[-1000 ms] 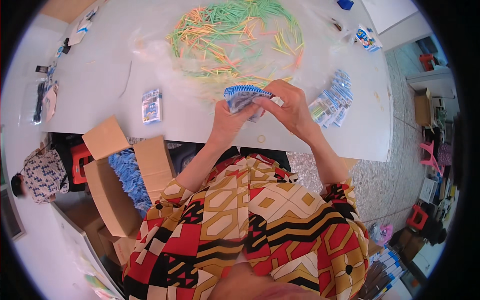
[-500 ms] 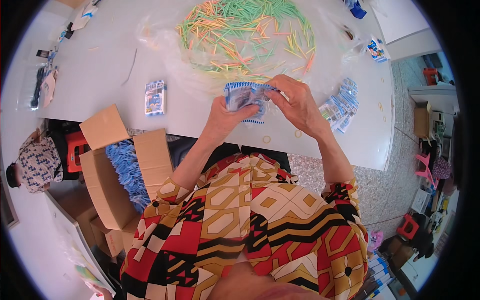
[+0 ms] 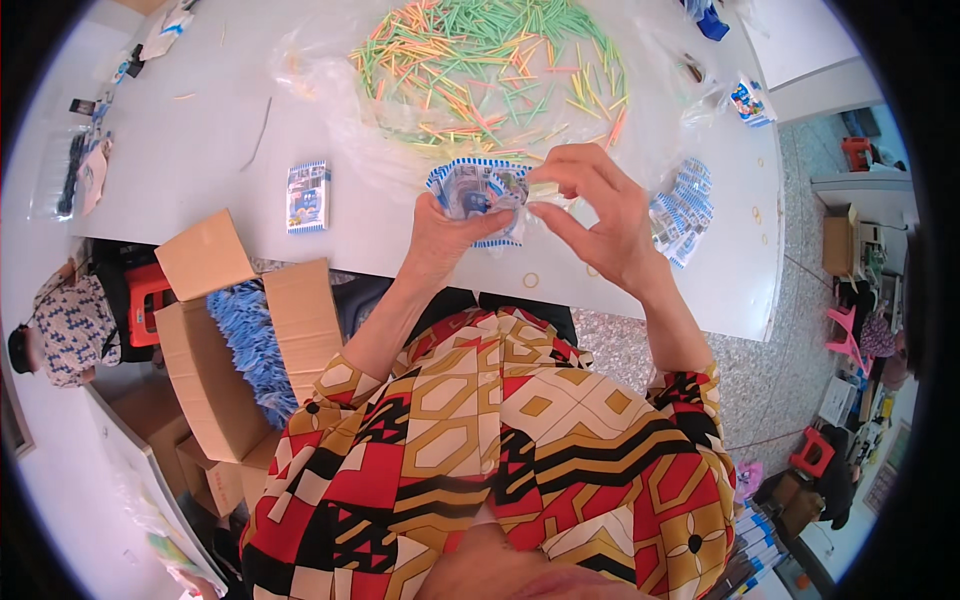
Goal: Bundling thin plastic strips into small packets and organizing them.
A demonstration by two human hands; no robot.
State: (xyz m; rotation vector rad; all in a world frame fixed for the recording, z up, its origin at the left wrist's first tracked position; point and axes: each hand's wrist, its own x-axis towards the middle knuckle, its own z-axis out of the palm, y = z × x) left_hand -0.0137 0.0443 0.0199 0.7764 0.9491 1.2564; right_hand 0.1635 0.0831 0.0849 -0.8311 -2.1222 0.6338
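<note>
My left hand (image 3: 440, 236) grips blue-and-white printed plastic packets (image 3: 477, 187) just in front of the heap of sticks, its thumb lying across them. The upper edge of the packets is spread, and clear film shows inside. Close to their right side is my right hand (image 3: 607, 215), thumb and index finger apart. A small pale piece (image 3: 543, 190) shows between those fingertips; I cannot tell whether it is part of a packet. More flat packets (image 3: 684, 212) lie fanned out on the table to the right of my right hand. A single filled packet (image 3: 308, 197) lies to the left.
Green, yellow and pink thin sticks (image 3: 500, 70) lie on clear plastic sheeting on the white table (image 3: 220, 130). Rubber bands (image 3: 531, 280) are near its front edge. An open carton (image 3: 210, 375) with blue packets stands at left; behind it a person (image 3: 80, 330) sits.
My right thumb and index finger have spread apart at the packets' right side. The packets have shifted slightly left, and their upper edge has opened wider.
</note>
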